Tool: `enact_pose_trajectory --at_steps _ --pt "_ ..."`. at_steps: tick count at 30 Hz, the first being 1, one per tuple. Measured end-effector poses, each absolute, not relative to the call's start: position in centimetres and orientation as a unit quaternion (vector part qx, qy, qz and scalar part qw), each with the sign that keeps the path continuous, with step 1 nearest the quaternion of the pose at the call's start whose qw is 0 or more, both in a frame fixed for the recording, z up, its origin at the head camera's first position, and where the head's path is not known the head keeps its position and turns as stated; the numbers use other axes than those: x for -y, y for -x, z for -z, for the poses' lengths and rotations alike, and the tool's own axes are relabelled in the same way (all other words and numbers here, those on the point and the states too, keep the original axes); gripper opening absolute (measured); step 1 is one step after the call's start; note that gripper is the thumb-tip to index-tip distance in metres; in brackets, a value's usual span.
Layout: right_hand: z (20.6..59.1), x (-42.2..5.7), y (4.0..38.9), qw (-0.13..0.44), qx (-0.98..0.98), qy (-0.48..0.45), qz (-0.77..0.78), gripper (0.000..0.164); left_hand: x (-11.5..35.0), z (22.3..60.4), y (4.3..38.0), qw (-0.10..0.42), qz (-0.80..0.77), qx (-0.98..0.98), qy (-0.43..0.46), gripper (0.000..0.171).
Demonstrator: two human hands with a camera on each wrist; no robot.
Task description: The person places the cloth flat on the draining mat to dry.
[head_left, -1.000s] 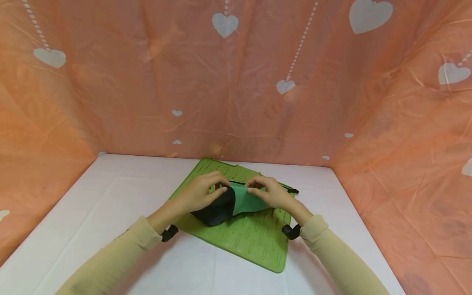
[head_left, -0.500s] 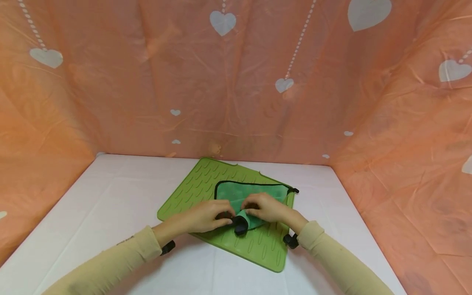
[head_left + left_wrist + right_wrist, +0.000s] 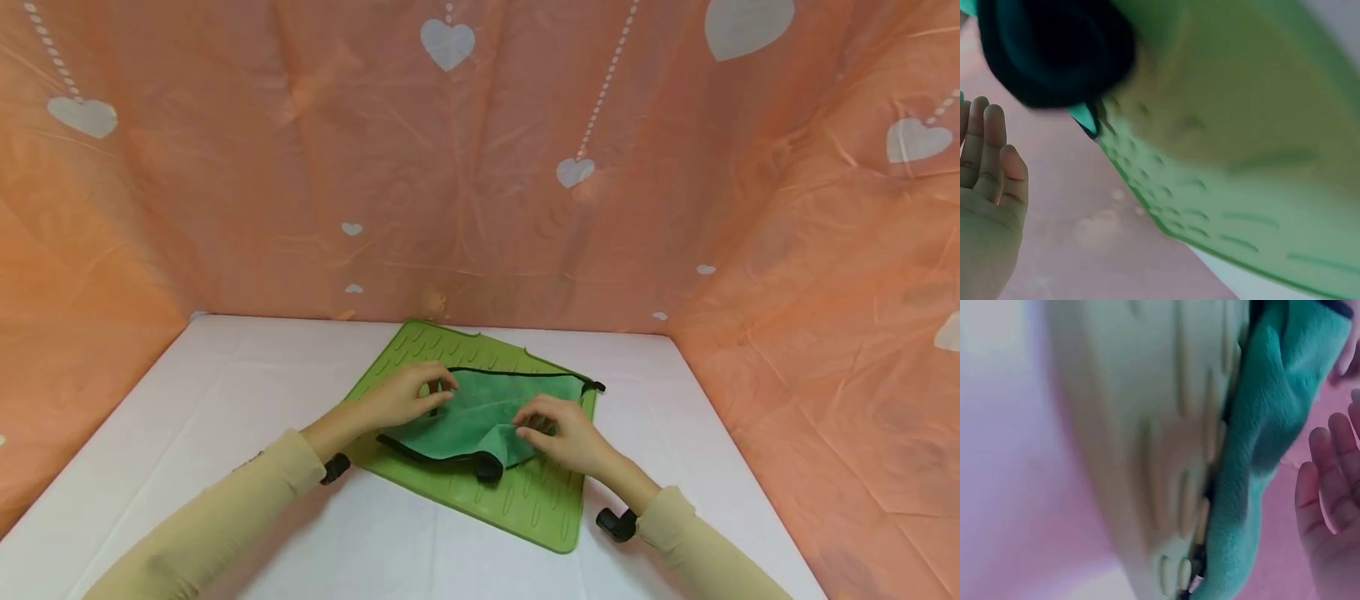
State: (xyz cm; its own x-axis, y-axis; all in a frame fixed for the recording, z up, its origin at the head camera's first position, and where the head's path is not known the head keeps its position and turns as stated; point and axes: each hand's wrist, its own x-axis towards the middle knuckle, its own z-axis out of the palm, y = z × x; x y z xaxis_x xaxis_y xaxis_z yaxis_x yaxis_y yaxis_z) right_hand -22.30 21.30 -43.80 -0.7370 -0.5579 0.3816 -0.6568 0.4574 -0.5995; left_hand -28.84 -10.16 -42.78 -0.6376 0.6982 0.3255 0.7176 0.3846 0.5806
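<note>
Here, the left grip (image 3: 405, 397) and right grip (image 3: 567, 433) gape slightly, apparently holding nothing; the cloth (image 3: 480, 400) probably flattens best by unrolling its 6 o'clock curl (image 3: 489, 467) outward.

No text is legible; a dark mark (image 3: 247, 462) on the left sleeve (image 3: 213, 518) may be lettering.

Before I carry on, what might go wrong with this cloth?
The cloth has its near edge curled up close to the right hand, so pressing down there could set a crease. The black tab at its far right corner reaches the edge of the mat, and might catch if the cloth is dragged.
</note>
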Motion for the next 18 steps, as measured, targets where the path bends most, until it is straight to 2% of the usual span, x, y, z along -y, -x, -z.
enact_pose_trajectory --at_steps 6,11,18 --pt "44.9 -21.1 20.6 0.030 0.848 -0.370 -0.379 0.013 10.6 43.2 31.6 -0.001 0.327 0.867 0.376 0.019" --pt "45.4 -20.2 20.2 -0.018 0.863 -0.363 -0.351 0.021 10.3 43.5 33.2 -0.033 0.278 0.896 0.344 0.027" --pt "45.3 -18.7 19.8 -0.040 0.889 -0.336 -0.309 0.029 9.6 44.2 34.7 -0.052 0.210 0.917 0.335 0.036"
